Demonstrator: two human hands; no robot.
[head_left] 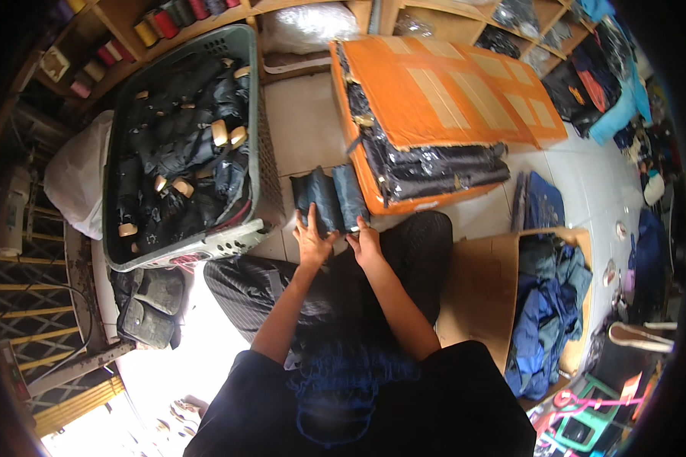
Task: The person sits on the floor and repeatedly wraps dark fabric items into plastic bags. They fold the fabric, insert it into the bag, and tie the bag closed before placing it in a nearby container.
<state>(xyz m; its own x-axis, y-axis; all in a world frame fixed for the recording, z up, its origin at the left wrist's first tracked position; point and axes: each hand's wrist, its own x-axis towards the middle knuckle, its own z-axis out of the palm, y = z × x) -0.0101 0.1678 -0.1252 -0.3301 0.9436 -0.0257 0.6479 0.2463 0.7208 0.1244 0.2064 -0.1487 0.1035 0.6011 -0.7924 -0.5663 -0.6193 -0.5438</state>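
Observation:
Several dark blue-grey cloth rolls lie side by side on the floor in front of my crossed legs. Spread fingers of my left hand rest on the near part of the left and middle rolls. At the near end of the right-hand roll, my right hand has its fingers close together and grips the edge. Part of that grip is hidden behind the hand. Both hands are low, close to my lap.
A grey plastic basket full of dark bundles with tan ends stands left. Beyond my right hand is an orange taped carton holding dark packages. An open cardboard box with blue cloth sits right. Shelves with thread spools line the back.

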